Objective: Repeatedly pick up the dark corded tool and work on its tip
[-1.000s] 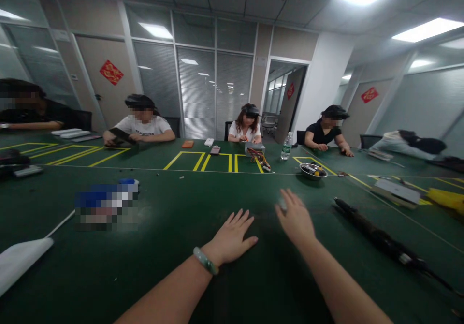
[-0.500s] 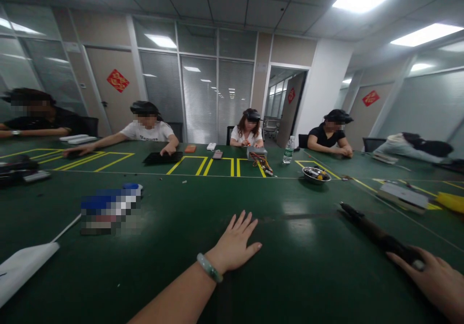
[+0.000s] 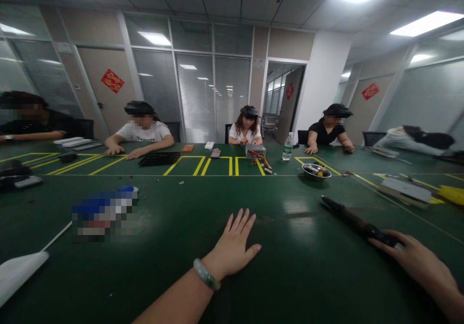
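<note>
Wide green counter (image 3: 290, 275); dark rod (image 3: 357, 221) (type unclear) at right, right hand (image 3: 416, 255) with fingers clamped round its near end. Left hand (image 3: 234, 247) palm-down, fingers apart. Looks like the grasping step; next move calls for a firm hold.

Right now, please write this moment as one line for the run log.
left hand: open, palm-down on dark green tabletop | right hand: grasping slim black rod-shaped tool | ahead: round silver metal bowl, clear plastic bottle
</note>
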`<state>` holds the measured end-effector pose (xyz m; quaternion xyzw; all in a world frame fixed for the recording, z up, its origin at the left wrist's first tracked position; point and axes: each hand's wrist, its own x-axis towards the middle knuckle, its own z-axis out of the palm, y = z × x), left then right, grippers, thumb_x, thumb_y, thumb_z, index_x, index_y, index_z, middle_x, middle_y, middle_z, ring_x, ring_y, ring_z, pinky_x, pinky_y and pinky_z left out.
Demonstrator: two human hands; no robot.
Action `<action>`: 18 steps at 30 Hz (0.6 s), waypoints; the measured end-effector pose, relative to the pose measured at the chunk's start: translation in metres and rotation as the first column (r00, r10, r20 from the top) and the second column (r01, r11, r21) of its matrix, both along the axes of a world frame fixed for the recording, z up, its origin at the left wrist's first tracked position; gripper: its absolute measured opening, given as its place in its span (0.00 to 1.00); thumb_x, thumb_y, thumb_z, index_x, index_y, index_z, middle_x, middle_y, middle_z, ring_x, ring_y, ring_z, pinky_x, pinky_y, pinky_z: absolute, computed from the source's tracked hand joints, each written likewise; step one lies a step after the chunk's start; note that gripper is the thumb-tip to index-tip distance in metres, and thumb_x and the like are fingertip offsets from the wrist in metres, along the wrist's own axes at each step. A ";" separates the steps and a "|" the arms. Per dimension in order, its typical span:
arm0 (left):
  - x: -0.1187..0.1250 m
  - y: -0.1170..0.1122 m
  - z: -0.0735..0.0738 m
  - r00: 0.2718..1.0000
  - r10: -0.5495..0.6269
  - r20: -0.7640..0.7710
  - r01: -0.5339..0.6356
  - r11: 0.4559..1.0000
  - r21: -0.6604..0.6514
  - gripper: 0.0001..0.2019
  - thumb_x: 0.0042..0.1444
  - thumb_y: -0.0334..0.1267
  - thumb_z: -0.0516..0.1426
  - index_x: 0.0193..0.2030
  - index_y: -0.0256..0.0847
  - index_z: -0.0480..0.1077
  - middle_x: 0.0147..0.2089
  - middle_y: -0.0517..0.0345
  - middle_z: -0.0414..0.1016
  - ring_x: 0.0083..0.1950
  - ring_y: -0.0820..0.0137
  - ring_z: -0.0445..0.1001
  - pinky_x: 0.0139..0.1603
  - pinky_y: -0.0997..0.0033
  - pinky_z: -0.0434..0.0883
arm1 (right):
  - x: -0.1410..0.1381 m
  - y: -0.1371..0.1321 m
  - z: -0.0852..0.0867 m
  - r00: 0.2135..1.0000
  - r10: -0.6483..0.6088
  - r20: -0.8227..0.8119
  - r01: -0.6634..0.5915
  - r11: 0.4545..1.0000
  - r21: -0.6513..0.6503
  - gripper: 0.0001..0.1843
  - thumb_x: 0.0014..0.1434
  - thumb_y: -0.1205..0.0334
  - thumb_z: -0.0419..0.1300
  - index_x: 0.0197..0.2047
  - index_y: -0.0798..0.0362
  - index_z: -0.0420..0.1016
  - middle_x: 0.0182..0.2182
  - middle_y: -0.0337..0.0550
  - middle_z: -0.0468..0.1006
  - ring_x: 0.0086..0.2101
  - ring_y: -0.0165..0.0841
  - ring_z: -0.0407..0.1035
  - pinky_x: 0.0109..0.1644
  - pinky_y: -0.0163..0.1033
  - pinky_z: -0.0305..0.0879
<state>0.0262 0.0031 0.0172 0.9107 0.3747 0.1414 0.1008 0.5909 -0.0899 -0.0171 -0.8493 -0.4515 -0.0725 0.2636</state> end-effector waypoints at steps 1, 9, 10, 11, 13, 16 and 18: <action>0.000 0.000 0.000 1.000 0.004 0.005 -0.004 1.000 0.011 0.37 0.64 0.61 0.42 0.72 0.48 0.31 0.74 0.56 0.27 0.73 0.56 0.30 0.70 0.44 0.38 | -0.014 0.004 0.002 0.999 0.030 -0.033 -0.032 0.998 -0.060 0.41 0.45 0.26 0.56 0.52 0.47 0.76 0.48 0.63 0.72 0.39 0.55 0.71 0.34 0.55 0.63; 0.002 -0.007 0.014 0.999 -0.036 0.032 0.033 0.995 0.092 0.39 0.62 0.58 0.48 0.72 0.51 0.30 0.74 0.59 0.27 0.73 0.56 0.32 0.70 0.45 0.39 | -0.188 0.048 0.023 0.909 0.418 -0.009 -0.416 0.903 -0.104 0.29 0.51 0.35 0.59 0.51 0.41 0.74 0.47 0.44 0.73 0.43 0.45 0.70 0.44 0.46 0.65; 0.003 -0.008 0.016 0.998 -0.039 0.044 0.034 0.993 0.114 0.40 0.61 0.58 0.49 0.72 0.51 0.30 0.74 0.59 0.28 0.73 0.57 0.32 0.71 0.47 0.39 | -0.218 0.055 0.025 0.878 0.479 -0.002 -0.478 0.874 -0.086 0.27 0.51 0.37 0.61 0.50 0.42 0.74 0.46 0.43 0.73 0.42 0.44 0.70 0.45 0.45 0.64; 0.004 -0.009 0.019 0.997 -0.043 0.057 0.034 0.990 0.135 0.41 0.60 0.58 0.51 0.72 0.51 0.31 0.74 0.59 0.28 0.73 0.58 0.33 0.71 0.48 0.39 | -0.248 0.061 0.027 0.842 0.539 0.004 -0.538 0.840 -0.071 0.26 0.51 0.40 0.62 0.50 0.42 0.75 0.46 0.43 0.74 0.43 0.43 0.70 0.46 0.45 0.64; 0.005 -0.012 0.024 0.995 -0.054 0.088 0.038 0.984 0.172 0.43 0.59 0.59 0.53 0.72 0.50 0.34 0.74 0.59 0.30 0.74 0.59 0.34 0.71 0.51 0.40 | -0.308 0.074 0.029 0.763 0.646 0.007 -0.645 0.762 -0.060 0.25 0.50 0.44 0.66 0.50 0.44 0.75 0.45 0.43 0.74 0.44 0.43 0.69 0.48 0.45 0.63; 0.003 -0.013 0.031 0.990 -0.076 0.122 0.049 0.977 0.207 0.40 0.60 0.59 0.51 0.72 0.49 0.38 0.74 0.60 0.37 0.73 0.61 0.37 0.72 0.54 0.41 | -0.386 0.089 0.027 0.649 0.760 -0.018 -0.759 0.646 -0.086 0.24 0.54 0.53 0.64 0.54 0.49 0.72 0.50 0.48 0.72 0.50 0.45 0.65 0.55 0.48 0.60; -0.001 -0.013 0.033 0.989 -0.053 0.135 0.023 0.975 0.221 0.34 0.63 0.56 0.47 0.72 0.50 0.41 0.73 0.61 0.41 0.73 0.62 0.39 0.71 0.55 0.41 | -0.422 0.093 0.026 0.570 0.821 -0.026 -0.819 0.565 -0.096 0.23 0.59 0.59 0.57 0.58 0.52 0.68 0.55 0.52 0.68 0.55 0.45 0.62 0.59 0.50 0.55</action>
